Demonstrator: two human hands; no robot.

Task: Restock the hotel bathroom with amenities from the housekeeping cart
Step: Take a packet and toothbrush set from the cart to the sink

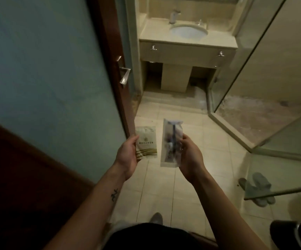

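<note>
My left hand (127,154) holds a small white amenity packet (146,141) with gold stripes and printed characters, thumb on its left edge. My right hand (191,156) grips a long translucent packet (170,141) holding a razor with a dark handle, upright. Both packets are held out in front of me at waist height above the tiled bathroom floor. Straight ahead stands the vanity counter (156,37) with a white oval sink (188,31).
A frosted glass door with a brown frame and metal handle (124,73) stands open on my left. A glass shower enclosure (245,83) fills the right. Grey slippers (257,189) lie on the floor at right. A tap (174,16) sits behind the sink.
</note>
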